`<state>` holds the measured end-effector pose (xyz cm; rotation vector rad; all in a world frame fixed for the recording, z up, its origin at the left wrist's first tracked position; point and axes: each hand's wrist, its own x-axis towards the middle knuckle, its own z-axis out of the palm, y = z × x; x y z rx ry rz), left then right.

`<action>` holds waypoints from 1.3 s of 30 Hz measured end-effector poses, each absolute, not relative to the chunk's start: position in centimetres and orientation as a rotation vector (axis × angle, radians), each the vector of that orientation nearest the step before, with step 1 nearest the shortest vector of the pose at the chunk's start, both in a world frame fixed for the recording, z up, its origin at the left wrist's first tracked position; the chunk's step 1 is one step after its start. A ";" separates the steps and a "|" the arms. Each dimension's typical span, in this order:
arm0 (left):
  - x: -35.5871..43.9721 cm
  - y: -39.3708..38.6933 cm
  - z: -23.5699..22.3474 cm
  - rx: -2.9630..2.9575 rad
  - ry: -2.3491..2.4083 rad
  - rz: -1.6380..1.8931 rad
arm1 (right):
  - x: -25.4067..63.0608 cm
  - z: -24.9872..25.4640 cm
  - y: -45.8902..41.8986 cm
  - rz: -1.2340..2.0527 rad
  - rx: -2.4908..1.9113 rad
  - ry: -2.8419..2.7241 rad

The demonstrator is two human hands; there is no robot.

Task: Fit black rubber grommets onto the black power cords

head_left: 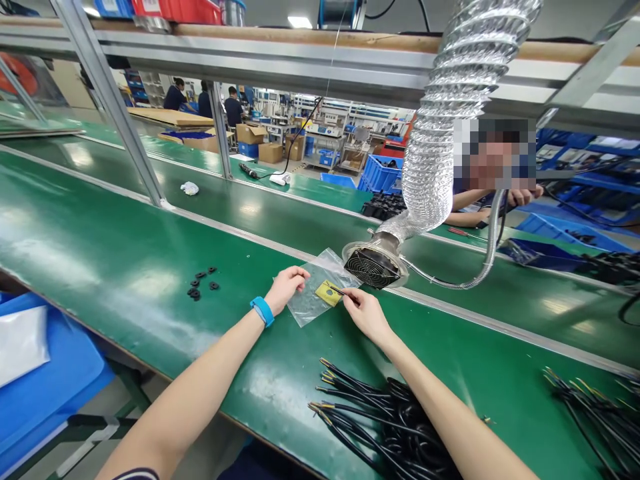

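Note:
My right hand [367, 313] grips slim dark tweezers [351, 297], their tips reaching over a yellow pad [327, 294] that has a dark round spot. The pad lies on a transparent plastic bag [306, 308], flat on the green bench. Over the bag's left side is my left hand [286, 288], its fingers curled together; whatever they may pinch is too small to make out. A blue band [263, 312] circles the left wrist. Several small black rings [195, 291] are scattered left of that hand.
A fume extraction hose [425, 147] hangs down to a grilled black inlet [373, 268] just beyond my hands. Black cables [395, 427] with stripped ends are heaped under my right forearm, more [585, 420] at right. A co-worker [493, 167] sits across the bench [150, 320].

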<state>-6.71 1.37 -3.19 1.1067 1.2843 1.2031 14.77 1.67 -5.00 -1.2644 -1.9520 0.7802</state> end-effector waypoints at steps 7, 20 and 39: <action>-3.2 -0.5 -2.9 1.105 1.251 0.894 | 14.2 -4.5 0.6 0.671 -1.146 -2.039; -3.3 -0.5 -3.0 1.336 1.266 1.004 | 13.6 -4.4 0.4 0.738 -0.980 -2.065; -4.0 0.2 -4.0 1.248 1.336 0.913 | 14.5 -5.0 1.5 0.822 -1.031 -1.988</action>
